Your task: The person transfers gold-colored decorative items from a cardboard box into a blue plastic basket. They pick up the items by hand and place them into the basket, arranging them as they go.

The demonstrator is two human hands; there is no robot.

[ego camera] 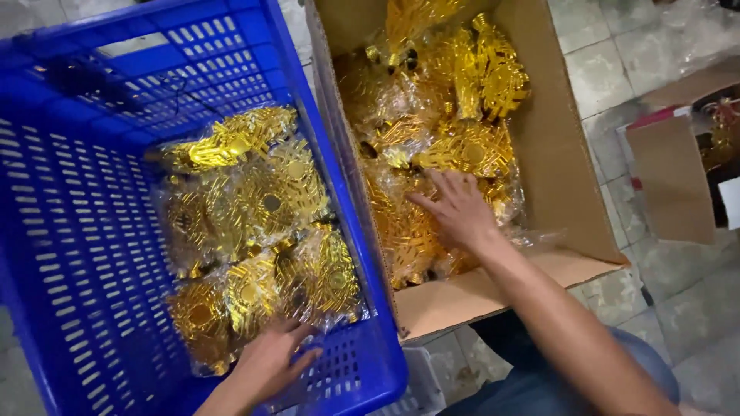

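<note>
Your left hand lies spread on wrapped gold ornaments in the blue crate; your right hand, fingers splayed, presses more gold pieces in the cardboard box beside it.

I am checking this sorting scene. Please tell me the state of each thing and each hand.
blue crate: open, partly filled
gold pieces in crate: wrapped in clear plastic, piled
cardboard box: flaps open, filled
left hand: open, touching crate pieces
right hand: fingers spread, resting on box pieces
</note>
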